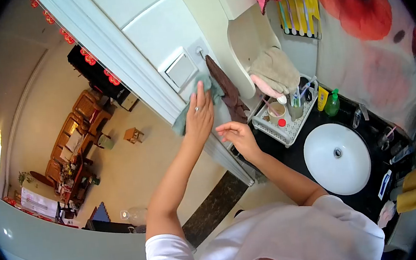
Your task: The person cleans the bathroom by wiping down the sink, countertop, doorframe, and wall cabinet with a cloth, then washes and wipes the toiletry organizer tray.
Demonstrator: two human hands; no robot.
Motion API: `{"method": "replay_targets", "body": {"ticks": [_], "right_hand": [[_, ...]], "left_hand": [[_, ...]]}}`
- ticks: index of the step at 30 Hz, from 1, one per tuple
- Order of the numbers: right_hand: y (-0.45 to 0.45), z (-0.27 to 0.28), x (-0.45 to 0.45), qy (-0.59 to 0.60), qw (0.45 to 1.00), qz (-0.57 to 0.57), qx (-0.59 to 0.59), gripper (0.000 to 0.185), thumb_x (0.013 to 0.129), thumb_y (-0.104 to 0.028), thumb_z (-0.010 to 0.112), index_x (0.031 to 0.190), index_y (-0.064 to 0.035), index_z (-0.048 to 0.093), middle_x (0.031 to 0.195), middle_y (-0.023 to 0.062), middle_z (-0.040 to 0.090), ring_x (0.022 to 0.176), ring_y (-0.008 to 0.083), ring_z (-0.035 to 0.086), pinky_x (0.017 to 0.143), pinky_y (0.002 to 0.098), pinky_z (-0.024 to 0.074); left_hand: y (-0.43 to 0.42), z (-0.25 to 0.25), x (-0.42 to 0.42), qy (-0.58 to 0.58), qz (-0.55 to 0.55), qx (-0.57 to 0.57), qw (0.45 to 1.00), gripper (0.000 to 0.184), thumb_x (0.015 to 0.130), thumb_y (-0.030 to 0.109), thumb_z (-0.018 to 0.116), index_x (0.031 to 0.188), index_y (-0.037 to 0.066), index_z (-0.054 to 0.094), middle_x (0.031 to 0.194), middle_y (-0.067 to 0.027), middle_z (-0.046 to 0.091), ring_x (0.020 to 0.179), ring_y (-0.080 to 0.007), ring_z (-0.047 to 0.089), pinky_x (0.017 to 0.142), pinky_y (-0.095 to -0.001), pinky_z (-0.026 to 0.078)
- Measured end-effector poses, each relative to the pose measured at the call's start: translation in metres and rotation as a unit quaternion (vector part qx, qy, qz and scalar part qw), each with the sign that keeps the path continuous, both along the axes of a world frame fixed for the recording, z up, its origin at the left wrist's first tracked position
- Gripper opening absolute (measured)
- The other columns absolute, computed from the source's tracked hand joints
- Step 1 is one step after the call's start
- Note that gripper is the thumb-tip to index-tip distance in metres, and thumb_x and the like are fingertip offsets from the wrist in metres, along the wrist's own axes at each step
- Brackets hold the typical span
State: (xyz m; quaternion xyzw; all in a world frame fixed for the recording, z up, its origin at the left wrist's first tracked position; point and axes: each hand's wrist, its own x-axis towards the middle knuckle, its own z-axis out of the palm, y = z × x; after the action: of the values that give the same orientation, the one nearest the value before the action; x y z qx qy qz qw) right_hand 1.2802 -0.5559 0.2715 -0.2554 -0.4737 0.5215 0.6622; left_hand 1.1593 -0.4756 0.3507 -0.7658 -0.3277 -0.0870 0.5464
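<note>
My left hand (200, 114) holds a grey-green cloth (182, 122) pressed against the tiled wall, just below a white light switch (181, 70). Its fingers are stretched along the cloth and a ring shows on one of them. Part of the cloth sticks out on both sides of the hand. My right hand (239, 138) is to the right and a little lower, fingers apart and slightly bent, with nothing in it. Close by, a brown towel (225, 88) hangs from a hook (199, 50) on the wall.
A white doorframe (125, 55) borders a room with a wooden bench (66, 138) and stool (133, 135). On the right, a black counter holds a white sink (322, 169), a white tray (296, 134) of toiletries and a green bottle (332, 104). A beige towel (277, 68) lies above the tray.
</note>
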Motion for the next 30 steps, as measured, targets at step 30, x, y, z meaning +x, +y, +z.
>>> {"method": "replay_targets", "body": {"ticks": [30], "right_hand": [[0.061, -0.033, 0.044, -0.356, 0.894, -0.271, -0.009, 0.035, 0.080, -0.002, 0.056, 0.114, -0.0066, 0.064, 0.131, 0.0174, 0.049, 0.103, 0.0308, 0.062, 0.089, 0.0378, 0.0481]], "left_hand": [[0.007, -0.067, -0.009, -0.076, -0.088, -0.169, 0.979, 0.041, 0.080, 0.007, 0.054, 0.119, -0.004, 0.057, 0.135, -0.0135, 0.048, 0.138, -0.0279, 0.033, 0.109, -0.0466, 0.029]]}}
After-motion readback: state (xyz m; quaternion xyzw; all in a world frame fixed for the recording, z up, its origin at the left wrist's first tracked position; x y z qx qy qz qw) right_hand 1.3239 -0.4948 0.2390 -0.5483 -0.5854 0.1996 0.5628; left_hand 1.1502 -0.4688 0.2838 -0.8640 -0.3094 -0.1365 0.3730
